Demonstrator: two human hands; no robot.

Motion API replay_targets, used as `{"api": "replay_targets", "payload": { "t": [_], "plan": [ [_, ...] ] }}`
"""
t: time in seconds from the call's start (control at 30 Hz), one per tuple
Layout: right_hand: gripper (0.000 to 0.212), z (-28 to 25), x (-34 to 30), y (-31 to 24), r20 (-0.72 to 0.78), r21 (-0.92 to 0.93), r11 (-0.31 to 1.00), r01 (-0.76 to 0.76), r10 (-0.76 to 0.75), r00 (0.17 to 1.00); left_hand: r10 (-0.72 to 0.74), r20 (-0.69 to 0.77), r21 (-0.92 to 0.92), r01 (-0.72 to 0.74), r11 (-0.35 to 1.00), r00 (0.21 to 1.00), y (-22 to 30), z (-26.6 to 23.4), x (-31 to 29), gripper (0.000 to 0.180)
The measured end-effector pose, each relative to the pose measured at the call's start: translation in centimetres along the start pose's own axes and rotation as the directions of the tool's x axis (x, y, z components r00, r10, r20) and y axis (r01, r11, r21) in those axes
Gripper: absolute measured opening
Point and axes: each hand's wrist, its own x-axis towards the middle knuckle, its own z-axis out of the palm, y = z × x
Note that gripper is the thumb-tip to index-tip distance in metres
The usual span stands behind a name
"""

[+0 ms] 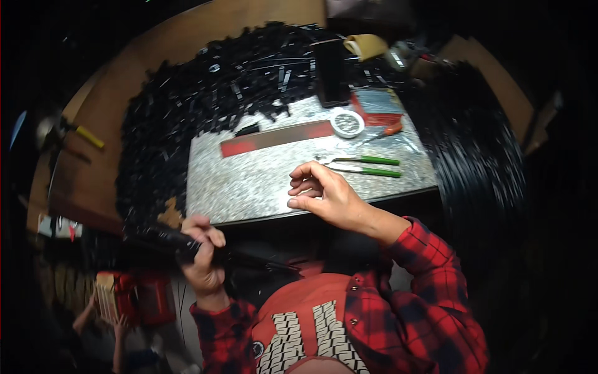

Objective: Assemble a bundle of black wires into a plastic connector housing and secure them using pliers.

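Observation:
My left hand (202, 255), blurred, is closed below the front left corner of a speckled grey stone slab (249, 181). It grips a bundle of black strips (163, 240), with thin dark lengths trailing right toward my lap. Over the slab's front edge hangs my right hand (327, 193), fingers loosely curled and the thumb apart, with nothing visible in it. Just beyond lie pliers with green handles (374, 166). Farther back are a long reddish-brown sharpening stone or bar (274, 138) and a round white dish (347, 124).
Heaped short black pieces (162, 131) cover the slab's left and far sides. Long dark strands (479, 149) hang at right. A dark phone-like slab (331, 71), a red-and-grey block (378, 107) and a yellow cloth (366, 46) lie behind. Another person's hands (118, 321) hold something at lower left.

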Motion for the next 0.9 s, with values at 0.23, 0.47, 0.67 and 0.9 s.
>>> {"api": "replay_targets", "payload": {
  "t": [0.23, 0.47, 0.67, 0.9],
  "plan": [
    [0.034, -6.6, -1.9, 1.4, -0.159, -0.63, 0.768, 0.114, -0.272, 0.949, -0.126, 0.15, 0.014, 0.125, 0.992, 0.981, -0.7, 1.6, 0.6, 0.019],
    [0.036, -8.6, -2.8, 3.8, -0.122, -0.907, 0.419, -0.036, -0.18, 0.976, -0.153, 0.164, 0.063, 0.144, 0.988, 0.975, -1.1, 2.4, 0.6, 0.018],
    [0.03, -8.8, -2.2, 4.9, -0.028, -0.946, 0.323, 0.026, -0.162, 0.986, -0.071, 0.196, 0.138, 0.044, 0.989, 0.978, -1.2, 2.2, 0.2, 0.016],
    [0.025, -9.6, -2.2, 5.6, 0.032, -0.935, 0.331, 0.13, -0.286, 0.958, 0.009, 0.143, 0.258, -0.046, 0.965, 0.99, -1.3, 2.8, 0.3, 0.01]
  ]
}}
